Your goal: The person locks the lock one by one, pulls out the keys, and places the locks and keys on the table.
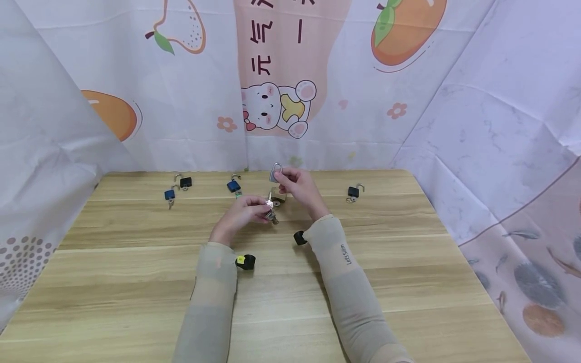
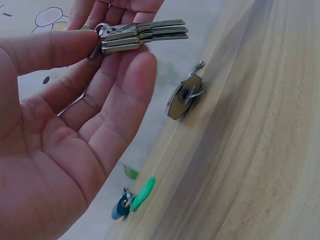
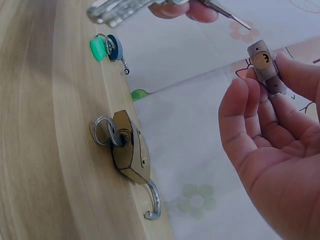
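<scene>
Over the middle of the wooden table point(image 1: 408, 262) my right hand point(image 1: 287, 180) pinches a small silver padlock point(image 1: 275, 173) by its body. In the right wrist view the silver padlock point(image 3: 265, 67) turns its keyhole end outward between my fingertips point(image 3: 235, 95). My left hand point(image 1: 259, 205) pinches a bunch of silver keys point(image 1: 271, 210) just below and to the left of it. In the left wrist view the keys point(image 2: 142, 36) are gripped at their ring between thumb and fingers. A brass padlock point(image 1: 278, 196) lies on the table between the hands, shackle open, a key ring in its keyhole point(image 3: 107, 132).
Several small padlocks lie along the table's far edge: a blue one point(image 1: 170, 194), a black one point(image 1: 185, 182), a blue one with a green key point(image 1: 233, 186) and a black one point(image 1: 353, 191) on the right. Printed cloth walls stand close behind and at both sides.
</scene>
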`<state>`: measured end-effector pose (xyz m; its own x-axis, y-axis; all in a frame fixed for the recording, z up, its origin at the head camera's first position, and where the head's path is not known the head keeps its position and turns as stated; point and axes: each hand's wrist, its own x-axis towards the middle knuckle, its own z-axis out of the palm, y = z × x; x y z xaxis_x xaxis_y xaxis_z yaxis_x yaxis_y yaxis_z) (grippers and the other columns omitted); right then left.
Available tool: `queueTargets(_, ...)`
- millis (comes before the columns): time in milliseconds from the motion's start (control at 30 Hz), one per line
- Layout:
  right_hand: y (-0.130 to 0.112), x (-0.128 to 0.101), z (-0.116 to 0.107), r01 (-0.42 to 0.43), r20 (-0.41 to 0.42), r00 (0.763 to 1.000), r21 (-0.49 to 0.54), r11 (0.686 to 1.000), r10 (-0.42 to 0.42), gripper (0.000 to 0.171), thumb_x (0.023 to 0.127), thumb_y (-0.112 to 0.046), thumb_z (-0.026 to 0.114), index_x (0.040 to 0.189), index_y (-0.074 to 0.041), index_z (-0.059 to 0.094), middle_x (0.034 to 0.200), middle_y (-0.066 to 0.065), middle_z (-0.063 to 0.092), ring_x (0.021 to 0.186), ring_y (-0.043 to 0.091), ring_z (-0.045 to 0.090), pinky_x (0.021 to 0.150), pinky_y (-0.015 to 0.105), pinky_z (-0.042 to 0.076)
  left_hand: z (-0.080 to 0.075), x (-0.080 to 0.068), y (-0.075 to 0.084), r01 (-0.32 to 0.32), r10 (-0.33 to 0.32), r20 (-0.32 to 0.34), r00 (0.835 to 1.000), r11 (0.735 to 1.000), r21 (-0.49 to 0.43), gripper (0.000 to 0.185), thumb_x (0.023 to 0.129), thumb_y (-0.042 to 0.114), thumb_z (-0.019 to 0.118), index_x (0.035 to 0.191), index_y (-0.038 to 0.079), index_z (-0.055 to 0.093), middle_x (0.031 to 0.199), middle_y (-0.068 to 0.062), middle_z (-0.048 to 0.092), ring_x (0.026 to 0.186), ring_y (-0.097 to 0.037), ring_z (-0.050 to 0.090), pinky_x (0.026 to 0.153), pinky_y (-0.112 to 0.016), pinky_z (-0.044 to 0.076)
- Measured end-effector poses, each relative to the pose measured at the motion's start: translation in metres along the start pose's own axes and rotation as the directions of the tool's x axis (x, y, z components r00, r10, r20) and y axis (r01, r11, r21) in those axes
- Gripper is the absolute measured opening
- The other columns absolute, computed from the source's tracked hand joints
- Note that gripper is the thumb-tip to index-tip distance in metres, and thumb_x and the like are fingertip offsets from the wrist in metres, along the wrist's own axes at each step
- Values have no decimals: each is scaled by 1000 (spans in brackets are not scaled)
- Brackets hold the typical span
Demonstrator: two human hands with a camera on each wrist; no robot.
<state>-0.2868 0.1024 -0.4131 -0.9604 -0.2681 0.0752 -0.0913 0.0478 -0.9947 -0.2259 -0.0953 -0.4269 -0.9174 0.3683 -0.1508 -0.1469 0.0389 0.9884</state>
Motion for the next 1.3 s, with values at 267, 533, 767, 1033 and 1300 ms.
queueTargets(267,1,0,3,-11,23,1000,53,999,9,30,101,-18,66,118,7,67,111,34,62,83,30,63,87,49,59,-34,-17,-6,100,-104,57,993,992,71,31,100,5,60,123,-15,58,107,-19,68,91,-25,71,88,-41,59)
queueTargets(533,1,0,7,-25,36,999,29,999,24,30,101,-20,67,117,5,68,101,12,69,81,22,64,85,43,60,-67,-34,-15,161,-174,39,984,960,230,29,103,6,57,123,-14,60,106,-19,68,90,-23,70,83,-35,61)
queueTargets(767,2,-2,8,-31,55,998,24,999,29,28,101,-20,67,115,4,69,103,10,69,80,22,64,82,40,61,-68,-35,-18,168,-187,50,981,953,252,24,98,2,63,118,-12,65,112,-19,67,92,-21,69,85,-33,60)
queueTargets(1033,5,-2,12,-23,104,994,20,1000,21,28,100,-21,68,114,2,69,103,21,67,81,31,65,80,39,61,-71,-37,-19,182,-190,-8,982,928,324,26,102,8,61,121,-9,66,105,-16,67,87,-19,69,81,-32,61)
queueTargets(1300,5,-3,15,-61,122,990,-22,998,63,29,99,-24,69,115,0,70,100,13,69,82,25,66,85,47,60,-75,-37,-21,198,-187,-64,980,921,335,25,101,7,62,121,-7,68,108,-15,70,83,-16,67,76,-29,61)
